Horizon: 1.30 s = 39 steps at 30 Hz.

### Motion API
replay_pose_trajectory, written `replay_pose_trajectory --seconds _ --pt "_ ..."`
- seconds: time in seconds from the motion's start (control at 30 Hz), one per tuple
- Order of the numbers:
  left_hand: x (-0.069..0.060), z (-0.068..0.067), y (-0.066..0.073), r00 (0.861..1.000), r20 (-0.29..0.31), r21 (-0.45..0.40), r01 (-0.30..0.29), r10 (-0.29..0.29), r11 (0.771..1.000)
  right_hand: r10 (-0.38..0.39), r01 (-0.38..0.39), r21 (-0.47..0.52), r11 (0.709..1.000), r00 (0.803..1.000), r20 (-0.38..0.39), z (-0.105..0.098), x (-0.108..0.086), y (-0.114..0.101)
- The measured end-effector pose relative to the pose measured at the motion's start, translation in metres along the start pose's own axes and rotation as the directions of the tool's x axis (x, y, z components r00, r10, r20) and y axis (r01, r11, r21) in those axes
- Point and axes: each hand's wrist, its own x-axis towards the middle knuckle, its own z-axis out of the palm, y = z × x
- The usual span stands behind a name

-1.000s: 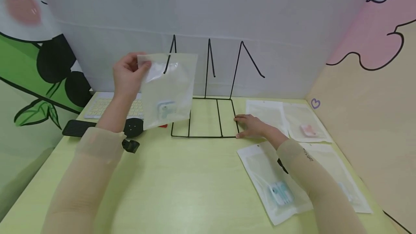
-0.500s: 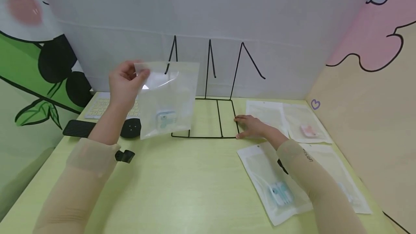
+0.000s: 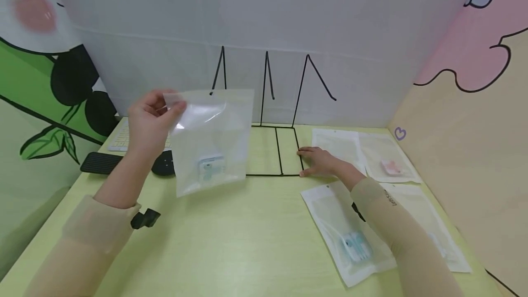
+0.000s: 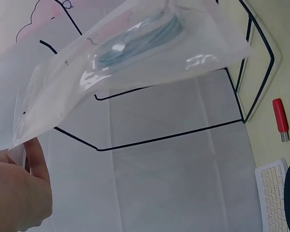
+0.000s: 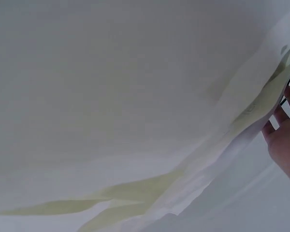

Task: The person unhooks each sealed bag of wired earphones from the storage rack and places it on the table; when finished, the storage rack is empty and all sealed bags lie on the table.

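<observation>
A clear plastic bag (image 3: 210, 139) with a light-blue item (image 3: 211, 167) in its lower part hangs upright from my left hand (image 3: 151, 123), which pinches its top left corner. In the left wrist view, the blue item looks like a coiled cable. The bag's top edge meets the front tip of the left hook on a black wire rack (image 3: 282, 159); I cannot tell whether the tip is still through the bag's hole. My right hand (image 3: 321, 162) rests on the right side of the rack's base, its fingers and thumb spread along the wire.
Several more bags lie at the right, one with a blue item (image 3: 356, 246), another with a pink one (image 3: 392, 167). At the back left are a white keyboard (image 3: 119, 141), a black ribbed object (image 3: 99, 163) and a black rounded object (image 3: 164, 164). A red USB stick (image 4: 280, 116) lies nearby.
The left hand has drawn the bag down and toward me along the left hook to its tip. My right hand and the rack have stayed put.
</observation>
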Motion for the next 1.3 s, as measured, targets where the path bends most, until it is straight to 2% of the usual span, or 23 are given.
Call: replay_pose_trajectory --seconds 0.13,0.23,0.37,0.43,0.6,0.73,0.87,0.97,1.17,1.3 --pt "-0.014 0.003 0.005 0.999 0.046 -0.023 -0.014 0.015 1.000 -0.005 0.005 -0.012 1.000 1.000 0.000 0.000 0.000 0.001" --pt "-0.025 0.009 0.006 0.996 0.086 -0.018 0.003 -0.001 1.000 -0.010 0.010 -0.023 1.000 1.000 -0.003 0.000 0.001 0.001" --pt "-0.038 0.017 0.005 0.990 0.121 0.082 0.058 -0.068 0.995 -0.012 0.012 -0.003 1.000 1.000 -0.006 0.000 0.001 0.001" --pt "-0.045 0.021 0.004 0.984 0.145 0.106 0.089 -0.104 0.990 -0.017 0.017 0.015 1.000 1.000 -0.006 0.000 0.000 0.002" --pt "-0.058 0.033 -0.005 0.955 0.220 0.067 0.189 -0.199 0.980 -0.036 0.036 0.020 0.999 0.999 -0.011 -0.001 -0.002 0.000" --pt "-0.067 0.042 -0.017 0.930 0.261 0.072 0.249 -0.259 0.966 -0.011 0.011 0.014 1.000 1.000 0.005 0.000 -0.001 0.000" --pt "-0.074 0.050 -0.033 0.915 0.275 0.054 0.292 -0.295 0.955 -0.004 0.004 -0.011 1.000 1.000 0.011 0.001 0.000 0.001" --pt "-0.079 0.055 -0.045 0.903 0.264 0.053 0.337 -0.338 0.940 -0.004 0.004 -0.007 1.000 1.000 0.010 -0.001 -0.001 -0.002" --pt "-0.086 0.061 -0.075 0.860 0.265 0.085 0.429 -0.436 0.899 0.005 -0.005 -0.006 1.000 1.000 0.014 -0.005 -0.003 -0.006" --pt "-0.088 0.062 -0.091 0.847 0.275 0.111 0.442 -0.455 0.890 0.005 -0.005 -0.001 1.000 1.000 0.011 -0.005 -0.004 -0.006"
